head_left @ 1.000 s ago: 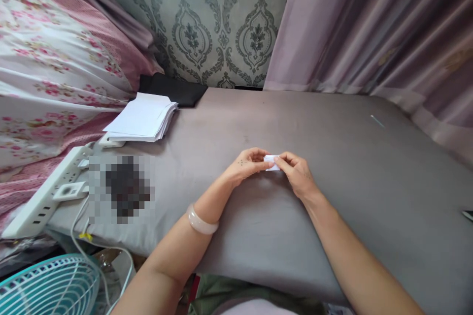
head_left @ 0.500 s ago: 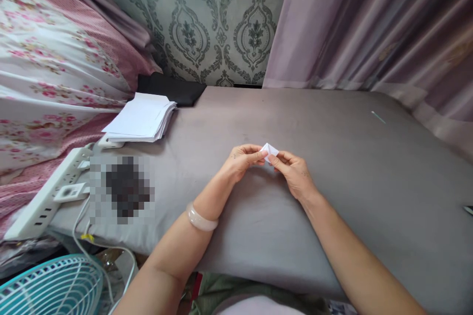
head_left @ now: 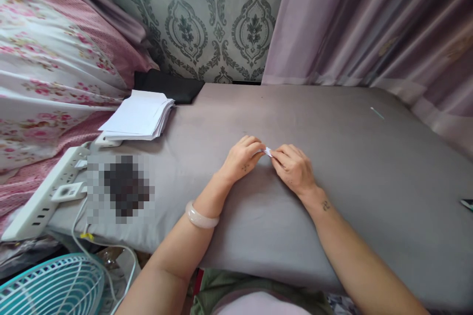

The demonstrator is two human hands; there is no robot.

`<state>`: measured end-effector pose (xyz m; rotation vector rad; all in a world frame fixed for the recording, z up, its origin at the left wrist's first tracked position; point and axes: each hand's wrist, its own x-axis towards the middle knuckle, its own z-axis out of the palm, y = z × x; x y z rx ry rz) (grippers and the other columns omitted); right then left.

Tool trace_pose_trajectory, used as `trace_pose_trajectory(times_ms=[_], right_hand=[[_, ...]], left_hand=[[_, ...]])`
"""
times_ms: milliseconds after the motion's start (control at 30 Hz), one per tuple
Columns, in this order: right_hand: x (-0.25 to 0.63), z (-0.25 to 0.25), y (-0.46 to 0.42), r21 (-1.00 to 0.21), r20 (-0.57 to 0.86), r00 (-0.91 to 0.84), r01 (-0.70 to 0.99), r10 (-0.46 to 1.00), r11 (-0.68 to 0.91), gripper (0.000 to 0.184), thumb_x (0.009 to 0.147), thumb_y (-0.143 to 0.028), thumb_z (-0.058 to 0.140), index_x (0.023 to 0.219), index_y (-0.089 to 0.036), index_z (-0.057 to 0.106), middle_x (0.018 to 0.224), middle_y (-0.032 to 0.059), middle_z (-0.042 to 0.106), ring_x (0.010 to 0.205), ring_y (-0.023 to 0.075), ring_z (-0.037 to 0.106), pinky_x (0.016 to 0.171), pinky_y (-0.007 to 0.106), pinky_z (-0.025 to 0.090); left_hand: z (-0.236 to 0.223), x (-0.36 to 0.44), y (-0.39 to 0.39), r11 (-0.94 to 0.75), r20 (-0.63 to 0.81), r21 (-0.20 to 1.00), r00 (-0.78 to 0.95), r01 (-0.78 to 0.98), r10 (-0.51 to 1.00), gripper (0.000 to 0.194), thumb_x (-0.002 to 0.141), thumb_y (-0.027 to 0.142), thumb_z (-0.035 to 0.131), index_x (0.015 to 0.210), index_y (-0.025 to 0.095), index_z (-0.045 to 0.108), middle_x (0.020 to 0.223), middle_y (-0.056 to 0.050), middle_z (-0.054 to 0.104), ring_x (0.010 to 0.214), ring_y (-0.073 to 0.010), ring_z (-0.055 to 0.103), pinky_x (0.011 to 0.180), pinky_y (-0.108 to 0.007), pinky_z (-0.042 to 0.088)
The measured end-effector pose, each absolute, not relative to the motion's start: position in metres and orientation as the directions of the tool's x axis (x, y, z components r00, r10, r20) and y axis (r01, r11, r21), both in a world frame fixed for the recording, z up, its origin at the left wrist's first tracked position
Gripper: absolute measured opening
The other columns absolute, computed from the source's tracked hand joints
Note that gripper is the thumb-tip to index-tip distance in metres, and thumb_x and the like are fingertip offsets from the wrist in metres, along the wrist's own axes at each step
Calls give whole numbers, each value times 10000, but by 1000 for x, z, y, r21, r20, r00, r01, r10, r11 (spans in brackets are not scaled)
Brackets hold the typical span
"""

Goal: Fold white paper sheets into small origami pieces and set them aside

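Observation:
A small piece of folded white paper (head_left: 268, 151) is pinched between my two hands, above the grey-covered table (head_left: 332, 157). My left hand (head_left: 243, 157) grips its left side with thumb and fingers pressed together. On the other side, the fingertips of my right hand (head_left: 293, 167) close on the right edge. Most of the paper is hidden by the fingers, so its full folded shape cannot be made out. A pale bangle (head_left: 201, 216) circles my left forearm.
At the back left lies a stack of white paper (head_left: 135, 115), with a black folded item (head_left: 170, 86) behind it. A white power strip (head_left: 44, 197) with plugs and cables runs along the left edge. A teal fan (head_left: 55, 285) stands low at left. A thin stick (head_left: 377, 113) lies far right.
Both hands have turned, backs now more upward, still holding the paper. Less of the paper shows; it was a flat diamond shape and now appears as a narrow sliver.

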<state>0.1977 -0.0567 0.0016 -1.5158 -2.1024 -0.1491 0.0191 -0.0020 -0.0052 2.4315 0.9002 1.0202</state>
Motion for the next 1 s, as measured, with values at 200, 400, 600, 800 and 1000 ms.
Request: trace_pose_trajectory(times_ms=[200, 400, 600, 800, 1000], right_hand=[[195, -4, -54, 68, 496, -376, 915, 783, 397, 317, 971, -221, 436, 831, -169, 715, 762, 58, 661, 728, 183, 511, 682, 341, 336], [196, -12, -63, -191, 339, -287, 911, 896, 364, 225, 951, -248, 496, 983, -192, 712, 912, 69, 663, 865, 192, 566, 694, 304, 411], [200, -12, -66, -432, 254, -170, 861, 952, 269, 168, 910, -258, 571, 958, -203, 722, 1012, 65, 678, 953, 206, 610, 765, 315, 470], [197, -5, -68, -472, 197, -108, 861, 974, 191, 133, 894, -267, 600, 904, -203, 716, 1002, 48, 691, 943, 203, 625, 773, 315, 470], [188, -1, -76, -299, 204, -136, 934, 970, 194, 161, 911, -281, 574, 1011, -223, 686, 999, 54, 670, 939, 223, 598, 688, 320, 441]], left_hand=[[-9, 21, -6, -809, 408, 251, 699, 532, 587, 283, 985, 194, 347, 940, 141, 621, 977, -99, 623, 912, -190, 532, 829, -296, 471], [-11, 20, -5, -789, 252, 377, 766, 486, 592, 253, 972, 201, 408, 903, 128, 640, 931, -94, 626, 898, -180, 559, 820, -283, 479], [-15, 17, -1, -701, 249, 562, 718, 439, 650, 236, 943, 209, 480, 863, 140, 691, 940, -87, 659, 916, -179, 605, 849, -279, 473], [-8, 16, -1, -535, 167, 717, 636, 446, 754, 144, 873, 153, 571, 838, 155, 711, 916, -53, 696, 847, -150, 643, 808, -242, 474], [-8, 15, 0, -573, 180, 689, 661, 444, 729, 181, 886, 155, 538, 834, 156, 712, 909, -58, 683, 848, -155, 636, 795, -247, 469]])
